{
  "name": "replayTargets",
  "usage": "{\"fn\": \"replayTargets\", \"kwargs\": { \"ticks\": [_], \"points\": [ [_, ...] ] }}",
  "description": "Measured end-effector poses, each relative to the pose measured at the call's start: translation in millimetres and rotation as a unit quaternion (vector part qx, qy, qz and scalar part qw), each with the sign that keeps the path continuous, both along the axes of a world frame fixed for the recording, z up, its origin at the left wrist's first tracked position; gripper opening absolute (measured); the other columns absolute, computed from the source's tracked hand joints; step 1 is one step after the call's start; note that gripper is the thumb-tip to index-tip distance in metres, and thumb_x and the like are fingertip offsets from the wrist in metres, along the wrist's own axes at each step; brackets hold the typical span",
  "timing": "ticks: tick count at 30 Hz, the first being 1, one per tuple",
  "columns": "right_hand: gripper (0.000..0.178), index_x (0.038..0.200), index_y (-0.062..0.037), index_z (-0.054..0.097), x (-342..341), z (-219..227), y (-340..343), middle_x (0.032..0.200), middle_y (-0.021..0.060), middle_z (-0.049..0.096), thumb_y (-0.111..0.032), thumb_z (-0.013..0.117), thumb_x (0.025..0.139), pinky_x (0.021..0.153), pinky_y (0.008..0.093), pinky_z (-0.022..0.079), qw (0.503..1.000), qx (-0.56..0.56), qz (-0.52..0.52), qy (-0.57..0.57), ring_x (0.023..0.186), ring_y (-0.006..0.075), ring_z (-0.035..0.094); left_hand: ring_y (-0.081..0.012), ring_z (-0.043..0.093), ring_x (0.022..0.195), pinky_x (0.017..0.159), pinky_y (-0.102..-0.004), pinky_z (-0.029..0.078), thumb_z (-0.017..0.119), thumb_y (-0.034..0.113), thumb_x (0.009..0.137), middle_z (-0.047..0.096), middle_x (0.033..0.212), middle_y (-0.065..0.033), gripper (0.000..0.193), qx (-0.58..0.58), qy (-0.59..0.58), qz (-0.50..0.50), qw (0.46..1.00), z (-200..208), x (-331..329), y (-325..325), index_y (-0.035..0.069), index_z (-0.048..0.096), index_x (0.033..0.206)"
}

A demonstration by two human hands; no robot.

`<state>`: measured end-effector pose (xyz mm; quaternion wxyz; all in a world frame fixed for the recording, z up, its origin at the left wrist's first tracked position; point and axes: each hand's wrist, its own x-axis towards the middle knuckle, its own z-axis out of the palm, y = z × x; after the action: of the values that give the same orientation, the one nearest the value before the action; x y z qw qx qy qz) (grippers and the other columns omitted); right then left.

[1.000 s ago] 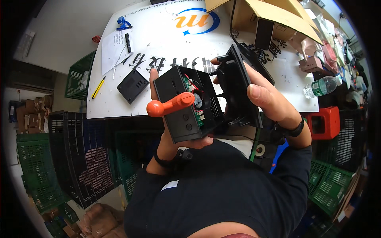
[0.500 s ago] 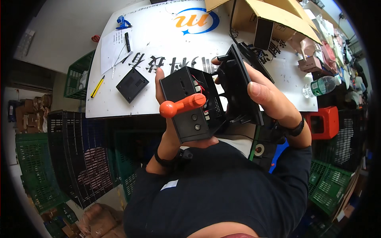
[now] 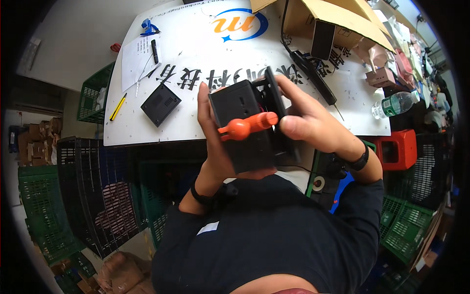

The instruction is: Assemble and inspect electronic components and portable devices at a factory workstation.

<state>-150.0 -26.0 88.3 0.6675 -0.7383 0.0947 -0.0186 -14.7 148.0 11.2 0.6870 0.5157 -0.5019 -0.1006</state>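
Observation:
Between my hands is a black box-shaped device (image 3: 252,154) with an orange crank-like handle (image 3: 252,125) across its face. My left hand (image 3: 215,157) is wrapped round the box's left side and underside. With thumb and fingers, my right hand (image 3: 316,122) grips a black panel (image 3: 275,93) held upright against the box's right side. Only a narrow gap shows between panel and box near the top; motion blurs their lower edges. A black corded tool (image 3: 316,78) with a thin metal tip lies on the table beyond my right hand.
On the white table (image 3: 186,117) lie a square black cover (image 3: 160,104), a yellow knife-like tool (image 3: 118,107), a paper sheet (image 3: 137,59), a black marker (image 3: 154,51) and blue cutters (image 3: 149,27). A cardboard box (image 3: 342,19) and plastic bottle (image 3: 395,105) stand at the right.
The panel has swung in close to the box, covering the inner wires and connectors seen before. My right hand has moved left, and the corded tool behind it now shows fully.

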Motion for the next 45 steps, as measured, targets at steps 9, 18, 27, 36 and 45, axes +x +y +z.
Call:
{"fn": "replayTargets", "kwargs": {
  "ticks": [9, 18, 27, 36, 45],
  "points": [
    [0.122, 0.155, 0.0037, 0.032, 17.0, -48.3, 15.6, 0.147, 0.0139, 0.048, -0.077, 0.076, 0.075, 0.109, 0.0339, 0.042, 0.989, 0.058, -0.064, -0.119, 0.131, 0.0197, 0.053, -0.0379, 0.051, 0.135, 0.115, -0.0496, 0.04, 0.099, 0.039, 0.061, 0.04, 0.152, -0.0266, 0.153, -0.028, -0.1, 0.009, 0.995, -19.9, -2.1, -11.2, 0.006, -0.011, 0.162],
    [0.12, 0.147, 0.0022, 0.046, -0.1, -69.6, 6.8, 0.131, 0.011, 0.064, -0.045, 0.103, 0.052, 0.105, 0.0339, 0.047, 0.964, -0.03, -0.199, -0.173, 0.121, 0.0178, 0.06, -0.042, 0.044, 0.14, 0.116, -0.0538, 0.037, 0.098, 0.038, 0.066, 0.027, 0.161, -0.0288, 0.138, 0.1, -0.265, -0.036, 0.958, -16.7, 43.9, -3.9, 0.003, 0.004, 0.162],
    [0.103, 0.14, 0.0017, 0.053, -1.6, -64.1, 14.2, 0.113, 0.0182, 0.07, -0.027, 0.101, 0.054, 0.087, 0.0388, 0.057, 0.854, -0.423, -0.211, -0.219, 0.099, 0.0334, 0.071, -0.042, 0.063, 0.114, 0.096, -0.0445, 0.052, 0.072, 0.072, 0.082, 0.062, 0.125, -0.0231, 0.096, 0.21, -0.236, 0.014, 0.949, 25.1, 34.1, -13.1, -0.003, 0.051, 0.138],
    [0.099, 0.137, 0.0019, 0.055, -4.6, -71.1, 17.3, 0.111, 0.0175, 0.068, -0.029, 0.1, 0.055, 0.084, 0.0423, 0.056, 0.82, -0.442, -0.274, -0.241, 0.096, 0.0345, 0.069, -0.0342, 0.07, 0.075, 0.07, -0.038, 0.057, 0.051, 0.078, 0.092, 0.069, 0.089, -0.0125, 0.083, 0.167, -0.17, 0.101, 0.966, -10.0, 18.9, -35.4, -0.003, 0.066, 0.104],
    [0.107, 0.127, 0.0071, 0.051, 2.0, -116.0, 28.2, 0.107, 0.0191, 0.065, -0.072, 0.086, 0.063, 0.086, 0.0401, 0.055, 0.836, -0.095, -0.342, -0.419, 0.099, 0.0287, 0.066, -0.0279, 0.069, 0.09, 0.081, -0.0382, 0.055, 0.014, 0.094, 0.086, 0.067, 0.099, -0.021, 0.116, 0.002, -0.066, 0.08, 0.995, -14.9, 0.9, -40.2, -0.011, 0.06, 0.104]
  ]
}}
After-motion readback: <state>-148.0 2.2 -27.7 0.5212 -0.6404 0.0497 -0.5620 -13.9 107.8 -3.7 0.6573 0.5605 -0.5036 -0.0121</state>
